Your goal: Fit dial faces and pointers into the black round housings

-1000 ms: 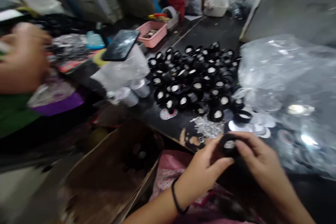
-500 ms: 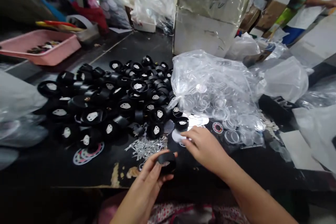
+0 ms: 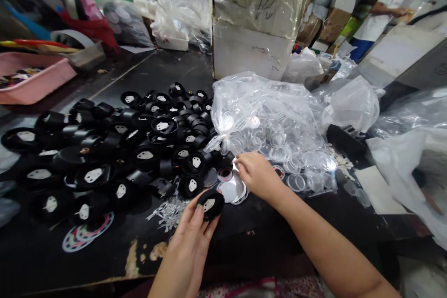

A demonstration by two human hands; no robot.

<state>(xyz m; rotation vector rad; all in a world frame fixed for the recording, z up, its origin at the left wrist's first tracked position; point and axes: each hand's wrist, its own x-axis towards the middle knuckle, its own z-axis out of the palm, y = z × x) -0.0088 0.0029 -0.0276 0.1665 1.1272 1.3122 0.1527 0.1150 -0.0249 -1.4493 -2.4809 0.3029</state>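
My left hand (image 3: 193, 233) grips a round black cap (image 3: 210, 204) with a white insert, just above the near table edge. My right hand (image 3: 256, 174) reaches forward with fingers pinched at a thin clear disc (image 3: 236, 166), over a small stack of white and clear discs (image 3: 231, 191). What the pinch holds is too small to name with certainty. A big pile of the same black caps (image 3: 139, 144) covers the dark table (image 3: 42, 260) to the left. A clear plastic bag of transparent rings (image 3: 275, 125) lies right behind my right hand.
A pink tray (image 3: 31, 79) sits at the far left. A plastic-wrapped cardboard box (image 3: 254, 23) stands behind the bag. More plastic bags (image 3: 412, 149) crowd the right side. Small metal bits (image 3: 171, 209) and printed round stickers (image 3: 84, 235) lie near the front. Another person (image 3: 380, 9) stands far right.
The view swung right from the carton side to the table. My hands parted: the left kept the black cap and lifted it slightly, the right reached forward to the discs by the bag.
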